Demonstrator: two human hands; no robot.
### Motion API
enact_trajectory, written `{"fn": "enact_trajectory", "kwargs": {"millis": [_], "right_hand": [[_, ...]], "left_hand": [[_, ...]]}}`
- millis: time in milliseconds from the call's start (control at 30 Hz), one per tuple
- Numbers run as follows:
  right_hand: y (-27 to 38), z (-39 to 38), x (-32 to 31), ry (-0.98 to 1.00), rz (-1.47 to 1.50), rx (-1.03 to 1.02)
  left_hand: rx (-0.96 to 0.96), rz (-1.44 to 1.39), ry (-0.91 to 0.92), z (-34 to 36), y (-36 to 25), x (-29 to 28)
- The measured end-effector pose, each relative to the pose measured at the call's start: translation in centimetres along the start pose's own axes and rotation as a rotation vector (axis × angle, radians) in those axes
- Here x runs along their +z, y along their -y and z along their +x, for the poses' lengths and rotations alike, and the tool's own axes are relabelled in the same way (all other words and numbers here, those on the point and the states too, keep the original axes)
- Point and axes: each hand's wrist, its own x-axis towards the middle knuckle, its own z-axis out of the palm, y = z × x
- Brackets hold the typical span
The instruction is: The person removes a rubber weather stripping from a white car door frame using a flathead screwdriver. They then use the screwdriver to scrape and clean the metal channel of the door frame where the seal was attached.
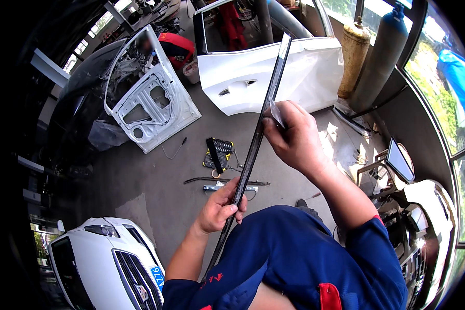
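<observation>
A long, narrow black trim strip (254, 143) runs slantwise in front of my body, its upper end bright and its lower end close to my blue work jacket. My left hand (220, 207) is closed round the lower part of the strip, with the thumb on top. Higher up, my right hand (297, 135) pinches a thin, pale, flat piece (276, 113) against or right beside the strip. I cannot tell whether this piece is a scraper or a peeled film. Some right fingers are hidden behind the hand.
A white car door (274, 67) stands ahead; a stripped door frame (163, 121) is left of it. On the floor lie an open tool case (223, 150) and a thin dark strip (201, 179). A white car (101, 258) is at lower left, gas cylinders (354, 57) at right. Another person (175, 46) bends at the back.
</observation>
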Motion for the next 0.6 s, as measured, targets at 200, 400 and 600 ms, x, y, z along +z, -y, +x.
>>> {"fn": "enact_trajectory", "kwargs": {"millis": [200,400,600], "right_hand": [[3.1,-2.9,2.8,0.221,-0.059,-0.085],[3.8,-3.9,3.1,0.281,-0.030,-0.008],[4.2,-4.5,1.9,0.350,0.068,0.089]], "left_hand": [[0.013,-0.105,-0.132,5.2,-1.8,0.5],[-0.030,-0.039,-0.177,4.3,-2.7,1.1],[-0.092,-0.067,-0.229,3.2,-2.5,2.0]]}}
